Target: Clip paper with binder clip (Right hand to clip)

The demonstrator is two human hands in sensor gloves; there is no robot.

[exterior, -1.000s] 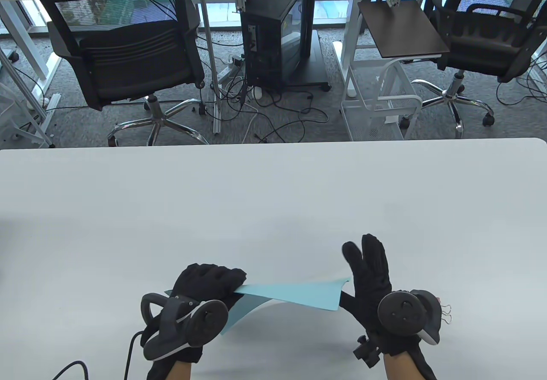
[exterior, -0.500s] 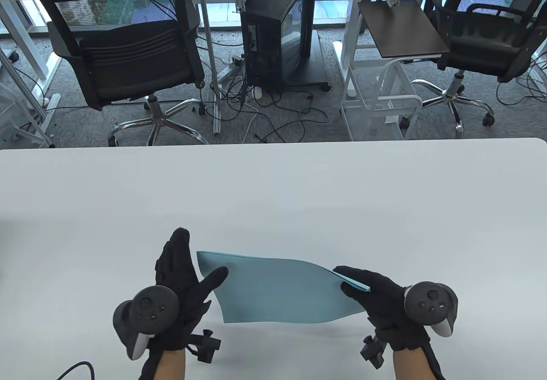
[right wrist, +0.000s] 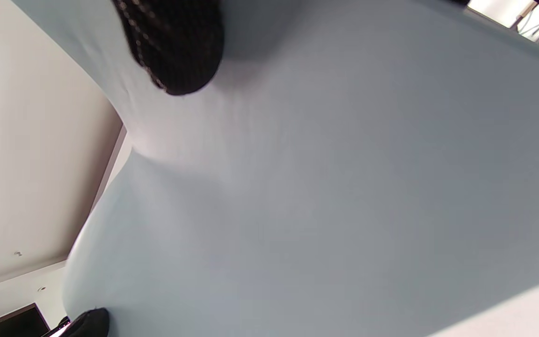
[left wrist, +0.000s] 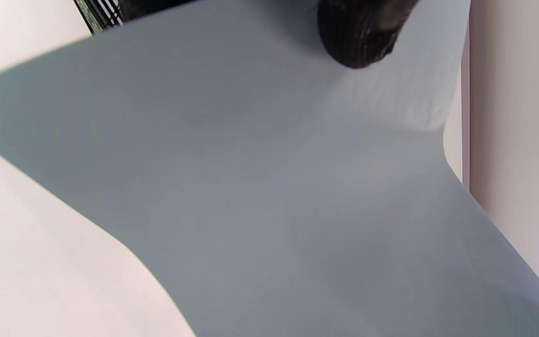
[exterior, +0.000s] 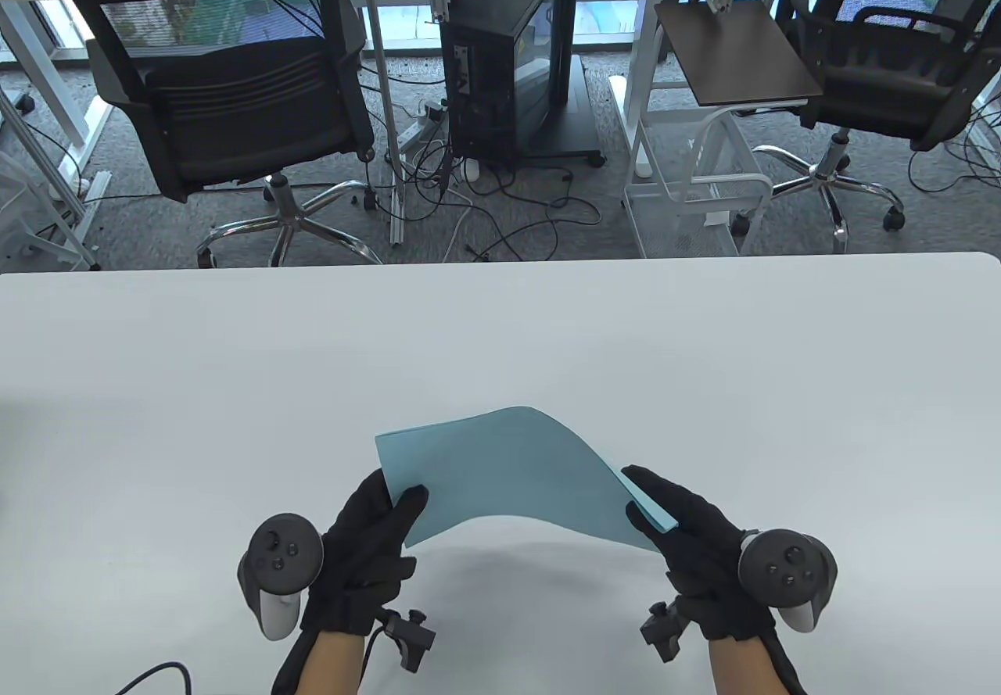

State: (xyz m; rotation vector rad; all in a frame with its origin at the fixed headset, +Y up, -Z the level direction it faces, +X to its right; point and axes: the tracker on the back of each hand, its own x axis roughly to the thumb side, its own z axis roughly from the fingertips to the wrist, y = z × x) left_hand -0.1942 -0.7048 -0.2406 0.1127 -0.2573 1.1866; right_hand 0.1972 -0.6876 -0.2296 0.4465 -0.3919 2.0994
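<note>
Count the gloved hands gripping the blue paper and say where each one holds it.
2. The left hand pinches the blue paper's left near corner; the right hand pinches its right corner. No other hand shows.

The paper [left wrist: 269, 187] fills both wrist views, hiding the table beneath; each shows only one fingertip [right wrist: 176, 47].

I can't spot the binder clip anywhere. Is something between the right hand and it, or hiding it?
No clip shows in any view, so nothing can be said to block it. The right hand and left hand both hold the blue paper above the table.
</note>
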